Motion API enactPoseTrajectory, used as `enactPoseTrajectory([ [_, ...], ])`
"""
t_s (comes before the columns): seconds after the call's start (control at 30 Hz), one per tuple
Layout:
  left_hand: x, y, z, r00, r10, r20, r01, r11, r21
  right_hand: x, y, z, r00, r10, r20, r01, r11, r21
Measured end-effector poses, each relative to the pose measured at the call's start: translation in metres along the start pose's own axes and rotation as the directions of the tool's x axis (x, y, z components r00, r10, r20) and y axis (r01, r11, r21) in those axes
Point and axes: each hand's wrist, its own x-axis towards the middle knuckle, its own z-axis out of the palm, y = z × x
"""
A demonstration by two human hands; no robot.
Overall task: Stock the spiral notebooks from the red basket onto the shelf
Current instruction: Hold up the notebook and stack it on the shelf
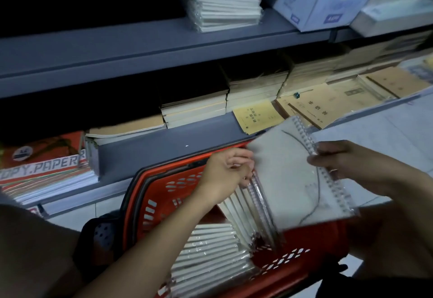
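A grey notebook (pixel 297 175) in clear wrap is held up over the red basket (pixel 150 194), tilted, its spiral edge toward 3 o'clock. The right hand (pixel 346 164) pinches that spiral side, thumb on the cover; the left hand (pixel 228 171) is curled around the opposite edge, at 9 o'clock of the notebook, and seems also to touch the tops of the notebooks standing in the basket (pixel 253 211). To do this lift well, I would let the right hand carry the weight, keep the left steadying the upright row so it does not slump, and bring the notebook clear of the basket rim before swinging it toward 12 o'clock, where the shelf (pixel 168 143) has a dark gap at about 10 o'clock that looks free. The slick wrap may slide, so grip firmly across the coil rather than the film. A second stack (pixel 210 257) lies flat at 6 o'clock in the basket. Hard to read: whether the left fingers grip one notebook or several, how deep the gap runs, the basket's near wall behind the right forearm, and blurred print on the brown books (pixel 311 107).
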Motion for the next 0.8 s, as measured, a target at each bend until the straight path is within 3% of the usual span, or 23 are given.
enactPoseTrajectory([
  [0.1, -0.007, 0.020, -0.005, 0.998, 0.065, -0.017, -0.065, 0.998, -0.006, -0.023, -0.020, -0.002, 0.989, -0.146, 0.019, 0.141, 0.978, 0.156],
  [0.17, -0.013, 0.033, -0.012, 0.995, 0.085, -0.059, -0.088, 0.995, -0.041, -0.032, -0.031, -0.001, 0.967, -0.254, 0.007, 0.249, 0.953, 0.171],
  [0.3, -0.026, 0.067, -0.032, 0.992, -0.033, -0.125, -0.010, 0.946, -0.324, -0.042, -0.048, 0.004, 0.906, -0.422, -0.031, 0.422, 0.899, 0.114],
  [0.4, -0.031, 0.088, -0.057, 0.990, -0.138, -0.007, 0.113, 0.833, -0.541, -0.044, -0.059, 0.014, 0.772, -0.630, -0.084, 0.630, 0.776, -0.027],
  [0.5, -0.037, 0.097, -0.078, 0.988, -0.132, 0.077, 0.153, 0.838, -0.523, -0.035, -0.063, 0.024, 0.589, -0.806, -0.060, 0.761, 0.578, -0.296],
  [0.57, -0.042, 0.096, -0.085, 0.995, -0.047, 0.090, 0.084, 0.881, -0.466, -0.027, -0.066, 0.033, 0.463, -0.882, -0.086, 0.763, 0.446, -0.467],
  [0.63, -0.045, 0.094, -0.086, 0.998, 0.036, 0.046, -0.010, 0.875, -0.483, -0.017, -0.064, 0.042, 0.394, -0.903, -0.168, 0.762, 0.424, -0.490],
  [0.7, -0.049, 0.093, -0.084, 0.994, 0.108, -0.013, -0.099, 0.843, -0.529, -0.012, -0.062, 0.056, 0.449, -0.826, -0.340, 0.770, 0.551, -0.322],
  [0.77, -0.050, 0.093, -0.080, 0.983, 0.171, -0.062, -0.177, 0.815, -0.552, -0.015, -0.066, 0.069, 0.648, -0.601, -0.469, 0.732, 0.661, 0.164],
  [0.8, -0.050, 0.094, -0.079, 0.977, 0.189, -0.094, -0.209, 0.808, -0.551, -0.017, -0.068, 0.073, 0.763, -0.479, -0.434, 0.643, 0.629, 0.437],
])
